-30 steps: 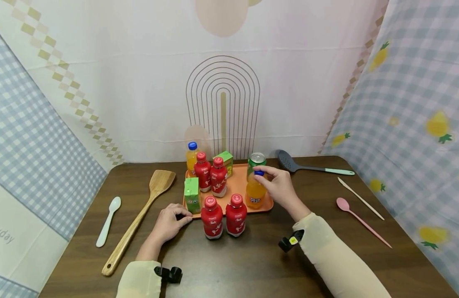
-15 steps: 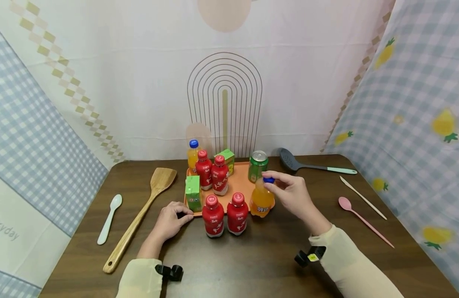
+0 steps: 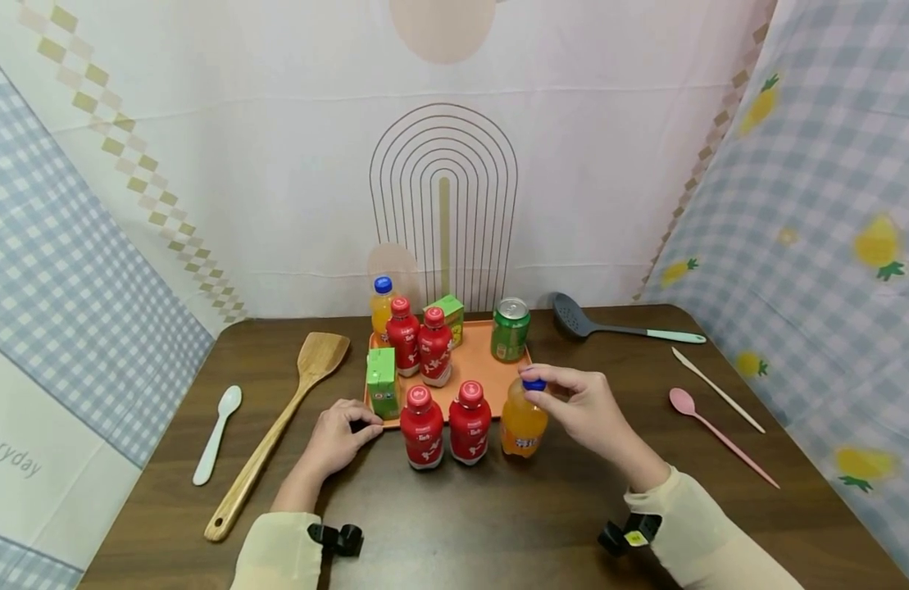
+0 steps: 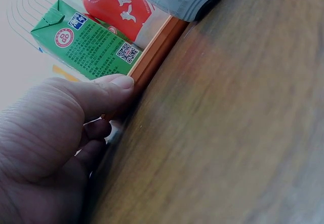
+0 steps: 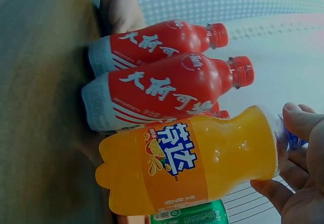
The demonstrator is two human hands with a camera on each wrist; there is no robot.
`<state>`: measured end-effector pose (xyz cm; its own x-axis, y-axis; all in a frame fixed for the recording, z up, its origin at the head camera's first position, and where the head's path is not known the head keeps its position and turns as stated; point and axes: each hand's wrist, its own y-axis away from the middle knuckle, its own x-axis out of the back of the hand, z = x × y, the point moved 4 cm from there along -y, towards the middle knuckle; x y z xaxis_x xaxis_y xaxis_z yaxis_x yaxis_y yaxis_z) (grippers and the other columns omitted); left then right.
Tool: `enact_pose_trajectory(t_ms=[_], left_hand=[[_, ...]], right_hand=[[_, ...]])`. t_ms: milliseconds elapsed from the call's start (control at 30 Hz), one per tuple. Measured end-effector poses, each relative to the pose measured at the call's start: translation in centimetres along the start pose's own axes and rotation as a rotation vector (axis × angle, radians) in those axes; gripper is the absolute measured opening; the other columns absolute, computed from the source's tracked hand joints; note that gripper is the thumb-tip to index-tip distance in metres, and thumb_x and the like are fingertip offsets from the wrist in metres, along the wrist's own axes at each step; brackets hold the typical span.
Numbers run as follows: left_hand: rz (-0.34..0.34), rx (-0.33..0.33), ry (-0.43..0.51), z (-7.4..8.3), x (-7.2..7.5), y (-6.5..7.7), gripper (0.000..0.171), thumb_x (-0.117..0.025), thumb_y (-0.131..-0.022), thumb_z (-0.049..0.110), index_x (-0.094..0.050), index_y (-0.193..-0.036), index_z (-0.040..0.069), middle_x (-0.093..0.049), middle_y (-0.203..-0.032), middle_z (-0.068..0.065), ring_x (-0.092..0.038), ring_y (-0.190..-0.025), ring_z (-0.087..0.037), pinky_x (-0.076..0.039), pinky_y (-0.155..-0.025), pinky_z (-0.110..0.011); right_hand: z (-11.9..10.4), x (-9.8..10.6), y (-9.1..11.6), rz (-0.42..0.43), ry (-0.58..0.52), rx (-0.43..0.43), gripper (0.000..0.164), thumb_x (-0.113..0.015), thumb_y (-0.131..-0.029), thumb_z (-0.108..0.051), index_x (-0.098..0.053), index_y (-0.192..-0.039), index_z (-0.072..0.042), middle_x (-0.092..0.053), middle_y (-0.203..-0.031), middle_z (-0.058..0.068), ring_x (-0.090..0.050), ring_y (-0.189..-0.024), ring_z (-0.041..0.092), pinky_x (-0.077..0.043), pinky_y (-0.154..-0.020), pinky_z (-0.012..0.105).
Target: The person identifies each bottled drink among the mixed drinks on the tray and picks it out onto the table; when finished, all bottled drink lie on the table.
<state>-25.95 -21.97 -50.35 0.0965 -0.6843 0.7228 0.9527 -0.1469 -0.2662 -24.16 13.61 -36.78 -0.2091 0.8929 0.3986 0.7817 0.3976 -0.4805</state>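
Observation:
My right hand [image 3: 583, 407] pinches the blue-capped neck of an orange soda bottle [image 3: 524, 430], which is upright in front of the tray's right end. Left of that bottle stand two red cola bottles [image 3: 470, 434] along the tray's front. At the front left corner of the orange tray [image 3: 478, 360], my left hand [image 3: 338, 438] grips the rim, with the thumb [image 4: 119, 84] on top in the left wrist view. On the tray are a green juice carton [image 3: 383, 385], two more red bottles [image 3: 434, 354], a second orange soda [image 3: 381, 307], another green carton [image 3: 454, 315] and a green can [image 3: 511, 332].
To the left lie a wooden spatula [image 3: 277, 426] and a white spoon [image 3: 220, 434]. A grey slotted turner [image 3: 572, 318], a thin pale stick-like utensil [image 3: 715, 388] and a pink spoon [image 3: 720, 434] lie on the right. A printed cloth [image 3: 299, 164] hangs behind the table.
My right hand has drawn the orange soda bottle from the tray's right side toward me, to in front of the tray. The left hand stays at the tray corner.

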Motion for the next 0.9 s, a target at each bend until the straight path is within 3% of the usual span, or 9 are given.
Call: enact_pose_trajectory(t_ms=[533,733,900], left_hand=[[0.025,-0.012,0.004,0.0,0.0,0.1,0.007,-0.081,-0.078,0.015,-0.075,-0.079,0.02,-0.065,-0.083,0.013,-0.058,-0.091,-0.015,-0.045,-0.084,-0.041],[0.024,-0.016,-0.001,0.0,-0.1,0.1,0.009,-0.081,-0.077,0.015,-0.075,-0.079,0.021,-0.065,-0.083,0.014,-0.058,-0.091,-0.014,-0.045,-0.084,-0.04],[0.022,-0.017,0.001,0.0,0.0,0.1,0.009,-0.081,-0.078,0.015,-0.075,-0.079,0.022,-0.065,-0.084,0.013,-0.058,-0.092,-0.015,-0.045,-0.084,-0.041]], right_hand=[[1.6,-0.9,0.8,-0.028,0.005,0.028,0.023,-0.069,-0.082,0.01,-0.069,-0.105,0.007,-0.067,-0.11,0.022,-0.066,-0.098,0.016,-0.053,-0.079,0.027],[4.0,-1.1,0.9,-0.018,-0.016,0.023,0.025,-0.07,-0.083,0.005,-0.072,-0.106,-0.002,-0.069,-0.112,0.013,-0.066,-0.1,0.014,-0.053,-0.08,0.027],[4.5,-1.5,0.9,-0.025,-0.041,0.032,0.024,-0.071,-0.085,-0.002,-0.072,-0.108,-0.007,-0.069,-0.113,0.008,-0.067,-0.099,0.017,-0.054,-0.079,0.03]])
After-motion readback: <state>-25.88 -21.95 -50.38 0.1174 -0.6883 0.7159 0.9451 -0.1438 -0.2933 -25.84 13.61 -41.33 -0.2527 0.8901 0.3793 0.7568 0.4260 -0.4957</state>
